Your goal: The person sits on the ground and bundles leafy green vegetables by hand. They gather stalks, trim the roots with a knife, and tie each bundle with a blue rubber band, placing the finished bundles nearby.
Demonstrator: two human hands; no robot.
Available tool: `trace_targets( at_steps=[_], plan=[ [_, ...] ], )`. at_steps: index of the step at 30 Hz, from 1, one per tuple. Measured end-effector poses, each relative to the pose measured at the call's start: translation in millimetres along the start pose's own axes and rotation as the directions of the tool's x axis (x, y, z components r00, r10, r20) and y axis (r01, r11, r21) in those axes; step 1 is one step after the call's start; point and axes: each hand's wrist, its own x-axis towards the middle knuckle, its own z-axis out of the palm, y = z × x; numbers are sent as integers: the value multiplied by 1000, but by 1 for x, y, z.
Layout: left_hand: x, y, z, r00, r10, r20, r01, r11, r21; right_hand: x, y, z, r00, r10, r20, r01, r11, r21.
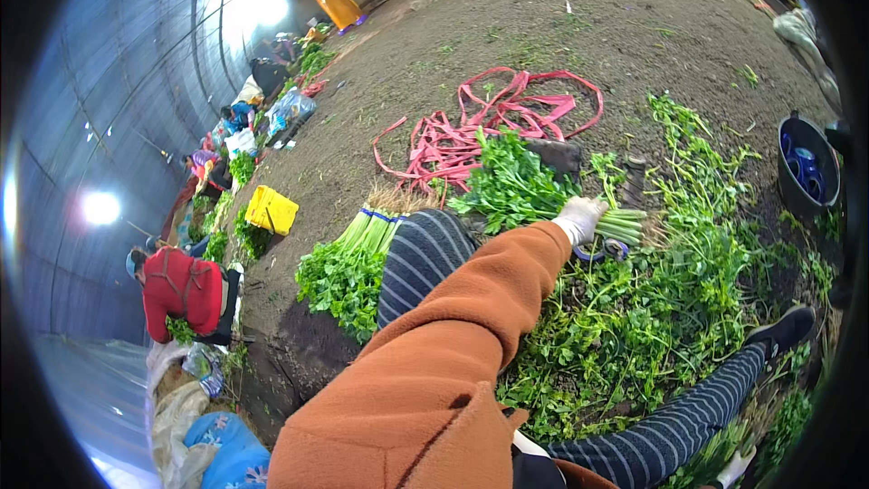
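My left hand [582,217], in a pale glove, is closed around the stalks of a leafy celery bunch [519,183]. Its leaves point left and its roots right. Just below the stalks lies a roll of blue tape [614,249]. My right hand [736,467], also gloved, is at the lower right edge, close to more leafy greens [791,421]; whether it grips any of them cannot be told. Left of my bent knee lie several bunches of celery [370,231], bound with blue bands near the roots. Loose stems and leaves [638,326] cover the ground between my legs.
Tangled pink strapping [448,142] lies beyond the held bunch. A dark bucket [808,166] with blue rolls stands at the right. A yellow container [271,210] is at the left, near a person in red [183,292]. Other people work along the plastic wall.
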Motion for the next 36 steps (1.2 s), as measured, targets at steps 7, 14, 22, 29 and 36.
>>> trace_targets(
  at_steps=[7, 14, 22, 29, 36],
  plan=[
    [1, -5, 10, 996, -24, 88, 21, 999, 31, -2, -95, -60, 995, 4, 104, 19, 976, -217],
    [-35, 16, -57, 999, 2, 33, 0, 999, -39, -34, -93, -78, 998, 47, -32, -54, 960, -276],
    [-84, 20, -79, 978, 21, -208, -65, 975, -211, -57, -69, -126, 958, 57, -280, -81, 994, -77],
    [-127, 28, -113, 979, 97, -177, -150, 938, -314, -62, -38, -140, 983, 138, -120, 53, 413, 909],
    [-146, 30, -115, 953, 166, -253, -241, 921, -306, -68, -141, -173, 891, 422, 165, -114, -143, 983]
  ],
)
